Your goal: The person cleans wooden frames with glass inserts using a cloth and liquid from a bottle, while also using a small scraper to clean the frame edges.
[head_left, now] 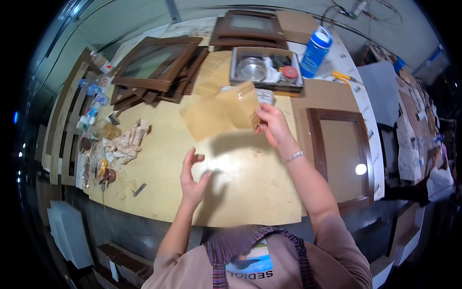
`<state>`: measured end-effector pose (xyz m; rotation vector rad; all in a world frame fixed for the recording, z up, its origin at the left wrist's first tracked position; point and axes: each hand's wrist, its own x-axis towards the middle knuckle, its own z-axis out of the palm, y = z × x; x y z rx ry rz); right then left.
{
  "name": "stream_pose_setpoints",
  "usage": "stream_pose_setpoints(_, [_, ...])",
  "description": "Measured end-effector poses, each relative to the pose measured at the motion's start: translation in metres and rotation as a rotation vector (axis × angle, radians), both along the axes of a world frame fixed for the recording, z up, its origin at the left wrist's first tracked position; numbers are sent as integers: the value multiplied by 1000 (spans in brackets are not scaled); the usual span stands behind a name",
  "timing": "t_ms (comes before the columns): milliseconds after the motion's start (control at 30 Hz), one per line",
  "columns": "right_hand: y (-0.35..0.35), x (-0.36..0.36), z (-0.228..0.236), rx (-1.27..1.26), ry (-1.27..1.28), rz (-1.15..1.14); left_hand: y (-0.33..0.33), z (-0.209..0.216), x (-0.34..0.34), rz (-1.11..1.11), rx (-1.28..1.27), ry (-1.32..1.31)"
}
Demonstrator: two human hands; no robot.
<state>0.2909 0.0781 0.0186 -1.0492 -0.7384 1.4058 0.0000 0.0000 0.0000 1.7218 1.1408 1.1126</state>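
My right hand [272, 126] grips one edge of a tan sheet of sandpaper [216, 113], its fingers closed on the right end. The sheet is held above the pale board [240, 185], slightly blurred, and casts a shadow on it. My left hand [193, 180] hovers below and to the left of the sheet, thumb and fingers apart, holding nothing. Behind the sandpaper, more tan sheets [214, 67] lie on the board. To the right of my right arm rests a brown wooden frame [317, 139] with a flat inner panel.
Brown framed glass panels [154, 62] are stacked at the back left, with others [248, 29] behind. A box [235, 72] holds a round metal tin and a red-lidded jar. A blue bottle [315, 53] stands beside it. Bottles, a stained rag [130, 144] and a small blade [140, 190] lie left.
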Motion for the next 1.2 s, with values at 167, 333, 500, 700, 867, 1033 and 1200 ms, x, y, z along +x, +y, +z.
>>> stream_pose_setpoints(167, [131, -42, -24, -15, 134, -56, -22, -40, -79, 64, -192, -114])
stream_pose_setpoints(333, [212, -67, -67, -248, -251, -351, -24, -54, -138, 66, -289, -188])
stream_pose_setpoints(500, [222, -141, -34, -153, -1450, -622, -4, -78, -190, 5, -312, -131])
stream_pose_setpoints(700, [245, -224, -4, -88, -1382, -497, 34, -86, -218, -106, -238, -74])
stream_pose_setpoints(867, [338, -257, -62, -234, -262, -348, 55, -77, -234, -152, -242, -117])
stream_pose_setpoints(1033, [373, -292, -57, -203, 73, -567, 63, -63, -259, -138, -305, -181])
stream_pose_setpoints(1200, [373, -285, -58, -208, -116, -771, 109, -39, -265, -108, -287, -380])
